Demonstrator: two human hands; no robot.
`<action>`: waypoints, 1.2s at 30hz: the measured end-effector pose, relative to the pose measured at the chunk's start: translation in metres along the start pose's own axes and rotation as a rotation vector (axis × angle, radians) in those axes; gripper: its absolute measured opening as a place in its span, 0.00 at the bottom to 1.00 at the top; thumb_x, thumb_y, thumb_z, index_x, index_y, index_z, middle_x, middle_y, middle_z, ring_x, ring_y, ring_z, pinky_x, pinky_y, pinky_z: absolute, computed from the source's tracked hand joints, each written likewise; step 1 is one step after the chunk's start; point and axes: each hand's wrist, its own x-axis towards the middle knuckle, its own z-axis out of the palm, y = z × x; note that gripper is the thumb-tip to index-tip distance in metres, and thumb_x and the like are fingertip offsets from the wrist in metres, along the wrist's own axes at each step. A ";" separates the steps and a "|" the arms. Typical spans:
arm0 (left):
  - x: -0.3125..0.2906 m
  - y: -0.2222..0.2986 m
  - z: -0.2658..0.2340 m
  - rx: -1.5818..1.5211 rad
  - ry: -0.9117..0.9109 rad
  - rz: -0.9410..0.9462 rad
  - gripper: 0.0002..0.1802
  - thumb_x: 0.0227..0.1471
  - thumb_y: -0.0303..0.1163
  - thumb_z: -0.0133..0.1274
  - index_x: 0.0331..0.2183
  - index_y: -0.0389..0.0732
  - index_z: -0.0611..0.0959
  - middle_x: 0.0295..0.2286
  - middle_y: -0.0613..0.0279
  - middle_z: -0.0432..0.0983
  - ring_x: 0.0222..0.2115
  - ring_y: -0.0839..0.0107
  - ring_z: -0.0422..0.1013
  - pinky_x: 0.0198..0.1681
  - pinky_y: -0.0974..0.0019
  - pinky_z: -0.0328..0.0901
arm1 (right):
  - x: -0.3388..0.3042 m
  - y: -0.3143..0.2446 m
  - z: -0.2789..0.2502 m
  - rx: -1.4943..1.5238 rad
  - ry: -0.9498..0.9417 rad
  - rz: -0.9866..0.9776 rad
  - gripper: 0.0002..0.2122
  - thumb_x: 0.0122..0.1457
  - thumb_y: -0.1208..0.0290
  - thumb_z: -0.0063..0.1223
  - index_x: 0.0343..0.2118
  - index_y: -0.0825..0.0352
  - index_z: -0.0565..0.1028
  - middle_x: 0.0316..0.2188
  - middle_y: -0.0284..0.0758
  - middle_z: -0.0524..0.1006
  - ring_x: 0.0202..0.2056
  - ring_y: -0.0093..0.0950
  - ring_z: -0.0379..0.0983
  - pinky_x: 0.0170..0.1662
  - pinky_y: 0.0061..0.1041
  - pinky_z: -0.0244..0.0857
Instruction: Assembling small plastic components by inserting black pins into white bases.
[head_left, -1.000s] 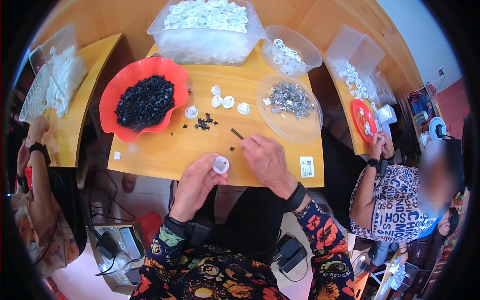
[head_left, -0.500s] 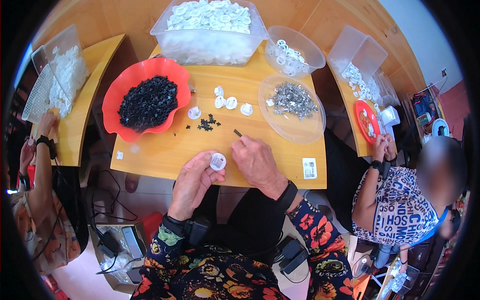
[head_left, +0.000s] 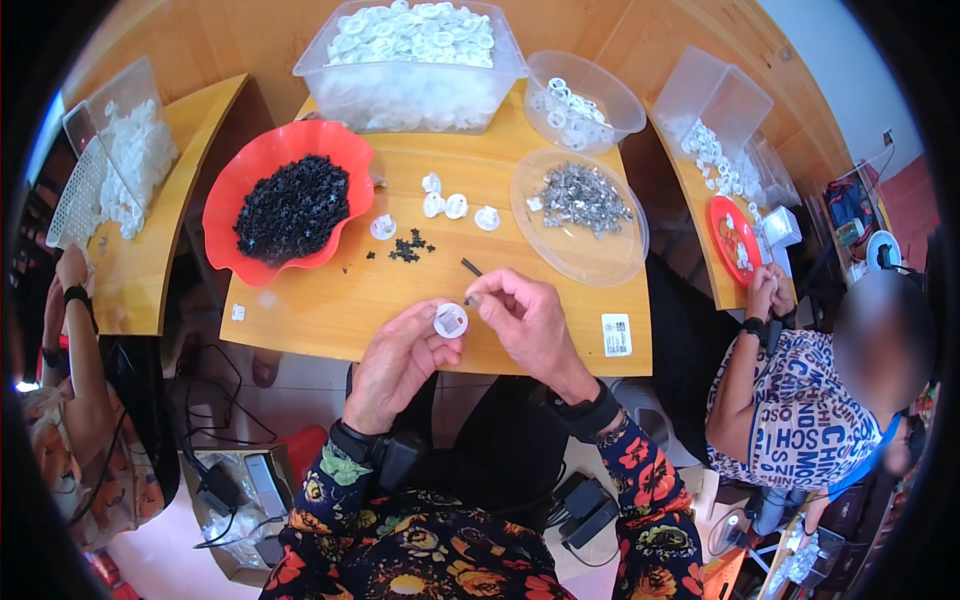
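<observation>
My left hand (head_left: 392,362) pinches a round white plastic cap (head_left: 451,321) by its edge, its inner side turned up. Right beside it, the thumb and forefinger of my right hand (head_left: 528,325) are closed on a small dark piece (head_left: 470,301), mostly covered by the fingertips. A short dark stick (head_left: 471,267) shows just beyond my right knuckles; its other end is hidden. Farther off lie a small group of black star-shaped pieces (head_left: 408,247) and several white round parts, among them a cap (head_left: 487,218) and another cap (head_left: 383,227).
A red scalloped bowl (head_left: 225,225) holds black pieces. Behind stand a clear bin (head_left: 410,95) of white parts and a clear bowl (head_left: 628,120) with white rings. A clear lid (head_left: 560,258) carries small metal pieces. People work at tables on both sides.
My right hand has lifted and turned, bringing its pinched fingertips next to the cap. My left hand has moved slightly right with the cap.
</observation>
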 end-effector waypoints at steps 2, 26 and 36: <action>0.002 -0.003 0.002 -0.026 -0.029 -0.008 0.15 0.61 0.32 0.41 0.44 0.31 0.72 0.34 0.57 0.73 0.32 0.70 0.72 0.36 0.67 0.69 | -0.003 -0.010 0.005 0.040 -0.046 -0.053 0.02 0.54 0.79 0.53 0.30 0.72 0.74 0.25 0.35 0.75 0.22 0.20 0.71 0.27 0.22 0.66; 0.004 -0.016 0.006 0.005 0.062 -0.038 0.16 0.63 0.36 0.40 0.36 0.33 0.76 0.26 0.60 0.74 0.25 0.72 0.72 0.30 0.71 0.69 | -0.011 0.000 0.009 -0.325 -0.006 -0.294 0.01 0.52 0.78 0.52 0.28 0.67 0.72 0.25 0.37 0.71 0.26 0.36 0.72 0.28 0.30 0.66; 0.002 -0.017 0.016 0.163 0.122 0.050 0.16 0.62 0.36 0.41 0.35 0.33 0.77 0.27 0.62 0.74 0.25 0.74 0.71 0.31 0.71 0.68 | -0.014 0.004 0.012 -0.383 0.034 -0.308 0.02 0.52 0.79 0.53 0.28 0.67 0.72 0.25 0.37 0.71 0.26 0.37 0.72 0.27 0.30 0.66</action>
